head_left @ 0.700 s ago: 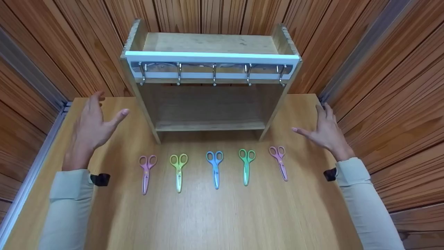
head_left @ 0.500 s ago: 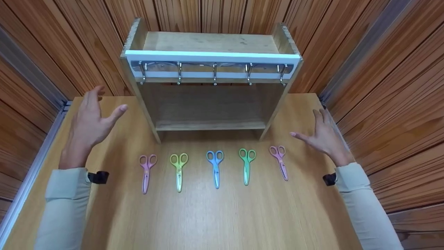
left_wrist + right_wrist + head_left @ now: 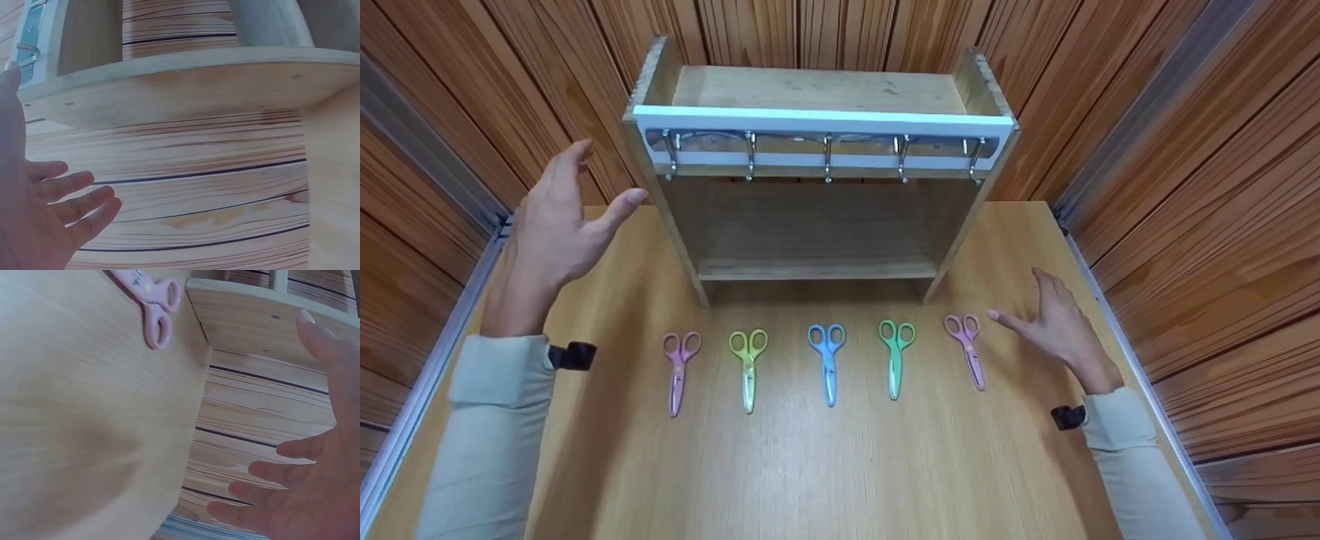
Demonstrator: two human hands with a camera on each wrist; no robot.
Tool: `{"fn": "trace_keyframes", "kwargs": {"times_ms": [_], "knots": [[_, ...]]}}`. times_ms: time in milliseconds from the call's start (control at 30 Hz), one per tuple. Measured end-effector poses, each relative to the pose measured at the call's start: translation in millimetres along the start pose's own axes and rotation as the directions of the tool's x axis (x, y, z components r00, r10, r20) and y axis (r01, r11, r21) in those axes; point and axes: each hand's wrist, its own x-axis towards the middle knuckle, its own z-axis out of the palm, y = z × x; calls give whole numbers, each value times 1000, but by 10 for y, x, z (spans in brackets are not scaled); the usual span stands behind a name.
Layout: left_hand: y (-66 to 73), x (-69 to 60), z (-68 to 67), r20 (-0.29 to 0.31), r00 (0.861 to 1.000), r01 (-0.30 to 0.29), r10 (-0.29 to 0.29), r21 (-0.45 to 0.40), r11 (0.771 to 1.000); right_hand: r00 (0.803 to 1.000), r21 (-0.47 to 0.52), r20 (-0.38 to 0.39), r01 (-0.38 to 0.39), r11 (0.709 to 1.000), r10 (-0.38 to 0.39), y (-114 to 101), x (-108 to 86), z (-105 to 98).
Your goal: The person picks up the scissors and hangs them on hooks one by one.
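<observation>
My left hand (image 3: 559, 221) is raised beside the wooden shelf unit (image 3: 817, 270), apart from it; fingers extended, thumb spread, grip open and holding nothing. My right hand (image 3: 1065, 326) likewise: fingers loosely extended, thumb pointing toward the nearest scissors, no contact. Five scissors lie in a row on the wooden table (image 3: 810, 480) in front of the unit, handle loops toward it, blades toward me. Order, left to right: left pink scissors (image 3: 676, 388), yellow-green scissors (image 3: 748, 386), blue scissors (image 3: 829, 381), green scissors (image 3: 895, 375), right pink scissors (image 3: 973, 366). The last pair is tilted, tip angled to the right. Across the unit's upper front runs a white rail (image 3: 825, 118) bearing five metal hooks (image 3: 827, 157). Wood-panelled wall (image 3: 840, 34) behind.
</observation>
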Motion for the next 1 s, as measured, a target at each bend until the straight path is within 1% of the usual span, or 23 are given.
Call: {"fn": "trace_keyframes", "kwargs": {"times_ms": [100, 167, 300, 400, 500, 633, 733, 800, 1000], "knots": [[64, 62, -37, -12, 1000, -20, 21, 24, 999, 1000, 29, 15, -9, 1000, 9, 15, -51, 64], [97, 93, -59, -15, 1000, -21, 22, 41, 999, 1000, 55, 28, -11, 998, 9, 13, -78, 112], [152, 139, -91, -19, 1000, -23, 24, 48, 999, 999, 106, 55, -4, 994, -2, -5, -129, 216], [193, 160, -120, -32, 998, -50, 52, 62, 997, 998, 123, 68, -3, 992, -5, -30, -155, 297], [240, 185, -168, -50, 994, -93, 97, 88, 992, 997, 121, 76, -1, 993, -8, -76, -167, 388], [319, 241, -237, -59, 989, -130, 137, 101, 986, 997, 105, 73, 13, 994, -20, -147, -191, 520], [388, 285, -275, -59, 987, -140, 146, 101, 985, 997, 86, 67, 17, 996, -23, -182, -220, 613], [432, 315, -291, -57, 987, -145, 151, 103, 984, 997, 76, 74, 7, 997, -13, -197, -241, 669], [561, 404, -311, -22, 986, -160, 164, 123, 979, 995, 69, 96, -18, 997, 11, -222, -274, 791]]}}
